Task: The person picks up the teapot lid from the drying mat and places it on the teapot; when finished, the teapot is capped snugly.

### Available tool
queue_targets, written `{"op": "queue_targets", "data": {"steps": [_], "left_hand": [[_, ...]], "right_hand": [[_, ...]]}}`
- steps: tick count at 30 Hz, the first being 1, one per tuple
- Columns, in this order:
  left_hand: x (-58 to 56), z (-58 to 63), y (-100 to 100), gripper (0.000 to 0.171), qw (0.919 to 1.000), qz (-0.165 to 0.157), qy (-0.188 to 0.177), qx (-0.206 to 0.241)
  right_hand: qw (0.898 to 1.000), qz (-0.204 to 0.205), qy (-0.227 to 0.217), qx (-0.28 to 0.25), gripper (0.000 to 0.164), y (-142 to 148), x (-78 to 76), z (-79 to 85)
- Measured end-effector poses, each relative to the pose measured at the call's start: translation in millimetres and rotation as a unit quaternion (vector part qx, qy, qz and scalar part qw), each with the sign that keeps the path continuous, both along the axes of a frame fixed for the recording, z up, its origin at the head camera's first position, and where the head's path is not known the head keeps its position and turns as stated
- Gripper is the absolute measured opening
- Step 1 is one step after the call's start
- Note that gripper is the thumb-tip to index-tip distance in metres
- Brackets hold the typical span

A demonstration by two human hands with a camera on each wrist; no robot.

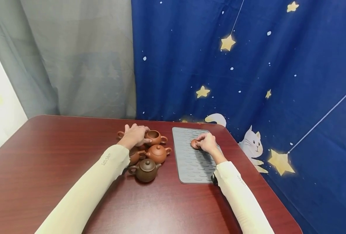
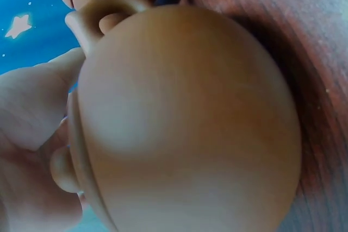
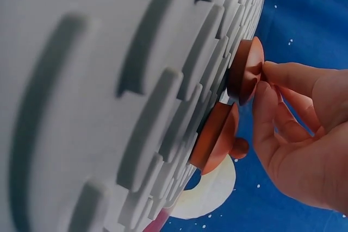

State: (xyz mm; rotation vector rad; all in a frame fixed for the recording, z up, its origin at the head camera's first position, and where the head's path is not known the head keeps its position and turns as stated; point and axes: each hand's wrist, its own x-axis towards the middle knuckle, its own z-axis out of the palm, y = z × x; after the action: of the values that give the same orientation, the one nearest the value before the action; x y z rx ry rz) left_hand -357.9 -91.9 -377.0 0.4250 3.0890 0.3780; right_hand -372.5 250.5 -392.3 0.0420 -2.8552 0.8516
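Note:
With thumb and forefinger my right hand (image 1: 207,142) pinches a small reddish-brown teapot lid (image 3: 246,71) close over the grey ridged mat (image 1: 189,162). Beside it on the mat sits a second lid (image 3: 213,140), its round knob facing up, in the right wrist view. My left hand (image 1: 135,134) is at the side of a lidless reddish-brown teapot (image 1: 154,137), thumb and a finger gripping it on the side away from its handle. A lidded teapot (image 2: 190,118) fills much of the left wrist view and hides part of that hand.
Nearer me stand an orange-brown lidded teapot (image 1: 157,154), another reddish pot (image 1: 134,157) partly under the left sleeve, and a dark brown lidded teapot (image 1: 146,171). A further handle (image 1: 120,134) shows behind my left hand. Curtains (image 1: 184,58) hang beyond the table's (image 1: 73,143) far edge.

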Motion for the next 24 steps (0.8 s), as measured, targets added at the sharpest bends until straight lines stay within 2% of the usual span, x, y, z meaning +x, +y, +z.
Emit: {"op": "queue_targets", "data": {"steps": [12, 24], "left_hand": [[-1.8, 1.9, -2.4, 0.056, 0.9995, 0.012, -0.02, 0.021], [-2.0, 2.7, -2.4, 0.055, 0.9991, 0.015, -0.018, 0.036]], "right_hand": [[1.0, 0.005, 0.013, -0.002, 0.008, -11.2, 2.8, 6.1], [0.997, 0.044, 0.056, -0.014, 0.006, -34.6, 9.1, 7.8]]}}
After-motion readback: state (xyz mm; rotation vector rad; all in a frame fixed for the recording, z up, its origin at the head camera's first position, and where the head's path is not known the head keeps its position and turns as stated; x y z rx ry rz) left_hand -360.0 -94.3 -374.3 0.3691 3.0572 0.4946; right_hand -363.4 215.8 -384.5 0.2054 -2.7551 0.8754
